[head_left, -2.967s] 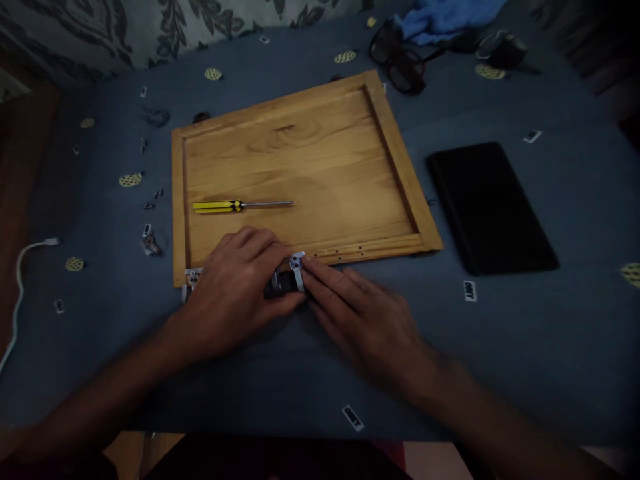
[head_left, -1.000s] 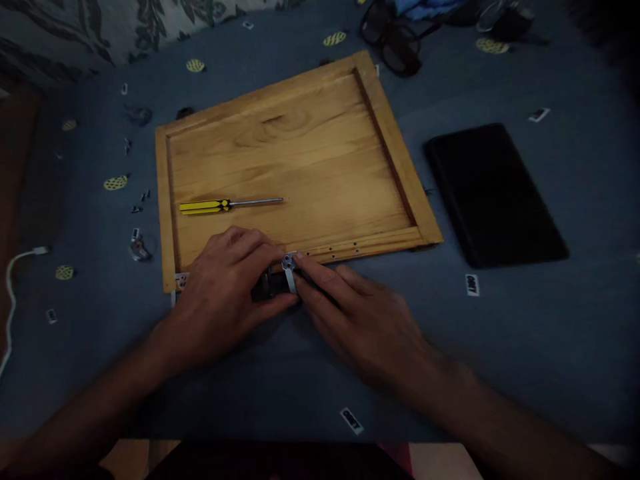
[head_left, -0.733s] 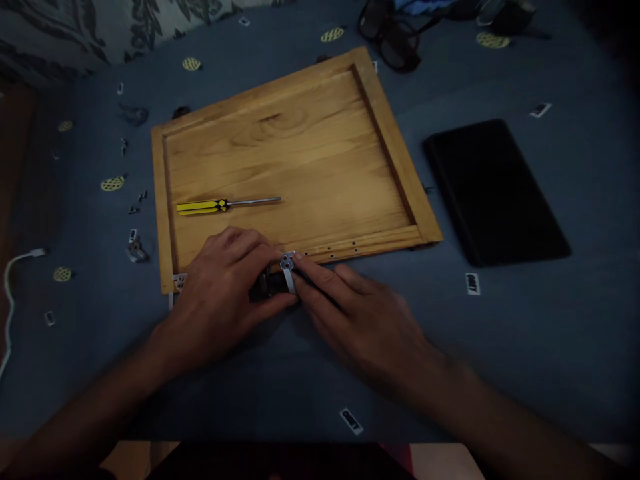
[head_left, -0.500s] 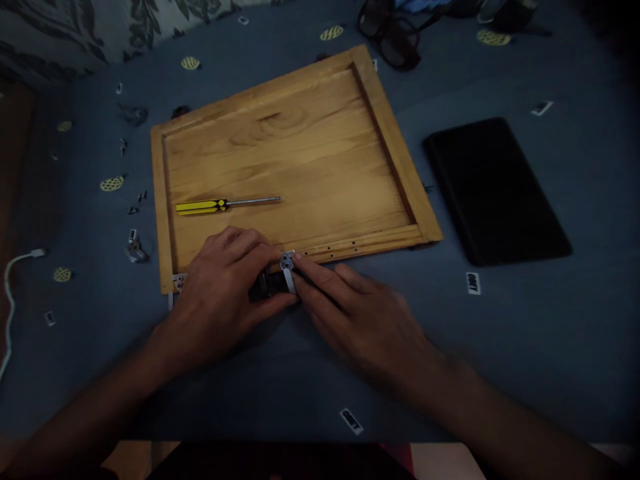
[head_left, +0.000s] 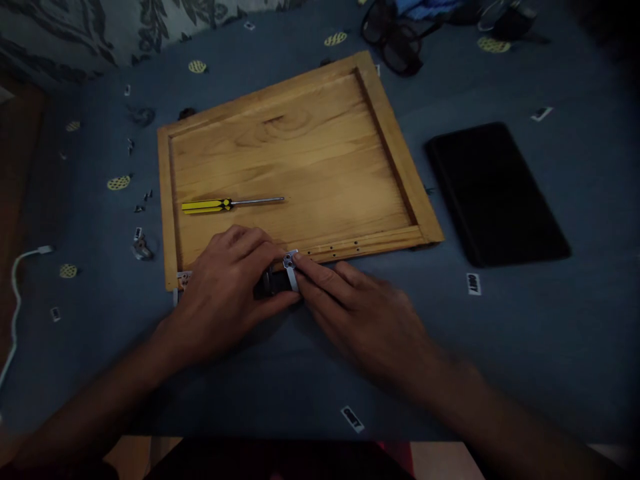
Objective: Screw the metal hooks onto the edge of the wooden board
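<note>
A black part with a silver metal mounting plate (head_left: 291, 260) at its end lies along the near rail of a framed wooden panel (head_left: 295, 160). It looks like a handle, though most of it is hidden under my fingers. My left hand (head_left: 227, 280) is closed over it, thumb in front and fingers on the rail side. Fingertips of my right hand (head_left: 350, 293) press the plate from the right. Another metal plate (head_left: 183, 279) shows at the rail's left end, beside my left wrist. Inside the frame rests a yellow and black screwdriver (head_left: 233, 204).
Several small screws (head_left: 139, 209) and a metal fitting (head_left: 142, 247) lie left of the panel. A black tablet (head_left: 500, 193) is at the right, with sunglasses (head_left: 395, 40) at the back. A white cable (head_left: 19, 300) runs down the left side of the blue cloth (head_left: 400, 413).
The whole view has shifted slightly, so the panel appears a little farther right. Both hands keep the same hold on the black part and its plate.
</note>
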### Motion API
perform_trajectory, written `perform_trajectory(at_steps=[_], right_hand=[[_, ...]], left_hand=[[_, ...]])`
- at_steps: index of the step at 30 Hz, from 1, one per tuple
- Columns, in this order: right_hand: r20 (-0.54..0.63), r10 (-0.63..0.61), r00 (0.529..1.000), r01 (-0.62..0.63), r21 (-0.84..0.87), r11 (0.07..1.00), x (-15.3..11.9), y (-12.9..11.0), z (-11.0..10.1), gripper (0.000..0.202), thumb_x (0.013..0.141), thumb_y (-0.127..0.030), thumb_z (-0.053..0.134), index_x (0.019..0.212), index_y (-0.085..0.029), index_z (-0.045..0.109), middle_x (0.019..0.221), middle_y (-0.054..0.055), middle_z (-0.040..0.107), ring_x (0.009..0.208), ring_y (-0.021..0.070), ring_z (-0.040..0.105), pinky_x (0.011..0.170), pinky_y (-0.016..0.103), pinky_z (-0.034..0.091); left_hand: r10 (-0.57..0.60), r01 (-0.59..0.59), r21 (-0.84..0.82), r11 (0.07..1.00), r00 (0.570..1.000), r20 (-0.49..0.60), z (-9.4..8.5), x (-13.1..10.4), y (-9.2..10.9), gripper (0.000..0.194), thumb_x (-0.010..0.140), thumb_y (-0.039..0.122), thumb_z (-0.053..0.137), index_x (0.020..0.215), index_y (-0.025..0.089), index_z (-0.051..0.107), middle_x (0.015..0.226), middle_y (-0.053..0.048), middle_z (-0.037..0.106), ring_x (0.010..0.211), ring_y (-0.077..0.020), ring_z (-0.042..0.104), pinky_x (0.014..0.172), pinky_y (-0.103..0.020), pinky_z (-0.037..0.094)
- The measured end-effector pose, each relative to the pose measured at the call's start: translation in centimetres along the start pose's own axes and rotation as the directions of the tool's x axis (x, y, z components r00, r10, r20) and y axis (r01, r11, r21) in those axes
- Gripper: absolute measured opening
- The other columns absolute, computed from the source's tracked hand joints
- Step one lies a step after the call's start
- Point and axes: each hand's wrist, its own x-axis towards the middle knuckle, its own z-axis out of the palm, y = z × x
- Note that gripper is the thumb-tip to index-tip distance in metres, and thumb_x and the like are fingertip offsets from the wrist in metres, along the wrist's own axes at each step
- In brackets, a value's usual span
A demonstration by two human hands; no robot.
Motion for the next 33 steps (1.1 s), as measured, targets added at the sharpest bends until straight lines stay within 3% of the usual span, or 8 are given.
perform_trajectory(at_steps=[6, 15, 28, 33], right_hand=[[0.009, 0.005, 1.000, -0.005, -0.015, 1.000, 0.1, -0.2, -0.4, 0.036, 0.099, -0.006, 0.046, 0.125, -0.010, 0.070, 0.136, 0.007, 0.072, 0.087, 0.0208, 0.070, 0.063, 0.035, 0.058], [-0.021, 0.012, 1.000, -0.012, -0.013, 1.000, 0.1, -0.2, -0.3, 0.032, 0.099, -0.008, 0.050, 0.122, -0.014, 0.071, 0.131, 0.006, 0.075, 0.081, 0.0181, 0.074, 0.063, 0.032, 0.059], [-0.033, -0.005, 0.999, 0.006, 0.009, 1.000, 0.0, -0.3, -0.3, 0.032, 0.098, -0.009, 0.058, 0.127, -0.013, 0.071, 0.135, 0.010, 0.073, 0.091, 0.0192, 0.075, 0.073, 0.031, 0.061], [0.010, 0.015, 1.000, -0.015, 0.012, 1.000, 0.4, -0.4, -0.6, 0.028, 0.099, -0.011, 0.056, 0.122, -0.015, 0.072, 0.133, 0.010, 0.074, 0.089, 0.0186, 0.077, 0.070, 0.029, 0.062]], left_hand=[[0.006, -0.007, 0.019, 1.000, 1.000, 0.023, -0.2, -0.1, -0.1, 0.026, 0.093, 0.042, 0.069, 0.108, 0.021, 0.066, 0.111, -0.006, 0.070, 0.104, -0.0260, 0.063, 0.089, -0.043, 0.050], [-0.028, 0.024, 0.044, 0.999, 0.996, 0.079, -2.5, -0.2, -1.3, 0.040, 0.090, 0.057, 0.069, 0.107, 0.021, 0.065, 0.110, -0.006, 0.070, 0.104, -0.0263, 0.063, 0.088, -0.040, 0.049], [-0.017, 0.016, 0.012, 1.000, 1.000, 0.023, -1.5, -0.7, -1.2, 0.033, 0.089, 0.048, 0.073, 0.105, 0.020, 0.068, 0.103, -0.005, 0.069, 0.100, -0.0246, 0.061, 0.086, -0.039, 0.048], [-0.037, 0.037, -0.012, 0.999, 0.999, 0.002, -2.0, -1.0, -1.5, 0.039, 0.087, 0.054, 0.073, 0.105, 0.020, 0.068, 0.107, -0.006, 0.070, 0.102, -0.0254, 0.062, 0.087, -0.037, 0.049]])
